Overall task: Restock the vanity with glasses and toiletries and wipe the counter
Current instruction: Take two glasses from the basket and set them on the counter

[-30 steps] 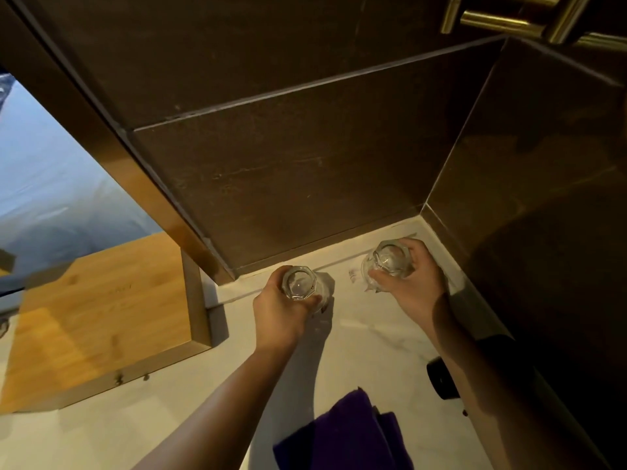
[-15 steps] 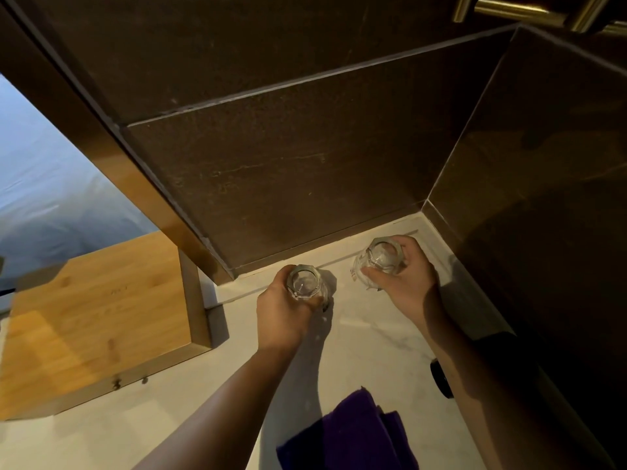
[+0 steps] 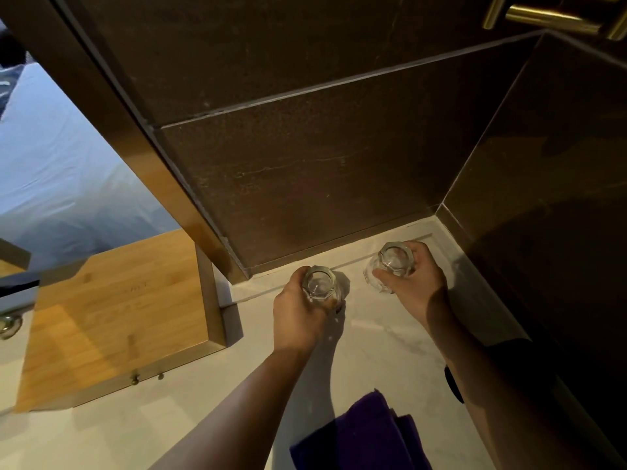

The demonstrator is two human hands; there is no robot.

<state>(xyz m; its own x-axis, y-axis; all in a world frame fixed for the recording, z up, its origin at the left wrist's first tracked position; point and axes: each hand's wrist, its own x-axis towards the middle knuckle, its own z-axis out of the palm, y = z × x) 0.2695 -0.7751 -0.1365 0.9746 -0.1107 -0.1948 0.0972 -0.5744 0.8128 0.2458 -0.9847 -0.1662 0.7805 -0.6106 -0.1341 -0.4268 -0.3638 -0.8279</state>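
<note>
barely anything's shifted, left hand point(image 3: 298, 310) and right hand point(image 3: 412, 283) still wrapped round a glass point(image 3: 319, 284) each, parking them in the counter point(image 3: 373, 334) corner, next just let go gently

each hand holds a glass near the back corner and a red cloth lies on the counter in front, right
Not quite: the cloth is purple, not red, as the head view shows. The rest holds: the left hand and right hand each hold a glass near the back corner.

I'm looking at a pale marble counter point(image 3: 380, 337). Two clear glasses point(image 3: 319, 287) point(image 3: 390, 266) sit near the back corner. There's a wooden box point(image 3: 115, 313) left, purple cloth point(image 3: 366, 435) up front.
</note>
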